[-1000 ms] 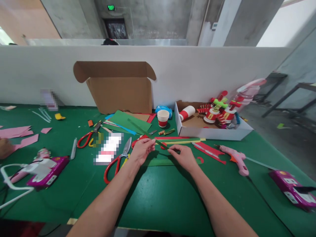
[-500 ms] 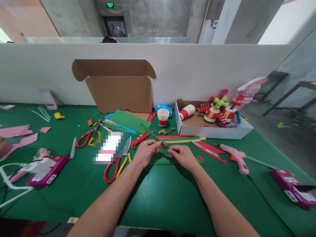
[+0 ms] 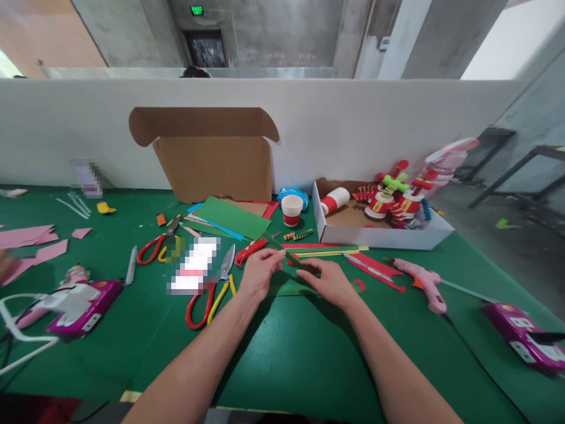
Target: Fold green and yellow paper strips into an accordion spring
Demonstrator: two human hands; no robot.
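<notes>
A narrow green paper strip (image 3: pixel 291 258) slants between my hands above the table. My left hand (image 3: pixel 261 272) pinches it between thumb and fingers near its upper part. With fingers closed round its lower end, my right hand (image 3: pixel 324 280) holds the same strip. Beneath and between the hands, a green paper piece (image 3: pixel 289 290) lies on the table. Just beyond my left hand is a red utility knife (image 3: pixel 250 252). Red, green and yellow strips (image 3: pixel 326 250) lie beyond my right hand, and a red curled scrap (image 3: pixel 359 285) is to its right.
A paper cup (image 3: pixel 292 210) stands behind the hands. A white box (image 3: pixel 375 238) holds decorated cups. Large scissors (image 3: pixel 210 294) lie left, a pink glue gun (image 3: pixel 424 282) right. Coloured sheets (image 3: pixel 233 217) lie behind. Another person's hand (image 3: pixel 5 265) is at the far left.
The green strip has shifted down and to the right, with less of it showing beyond my left hand. My right hand's fingers have moved slightly along it.
</notes>
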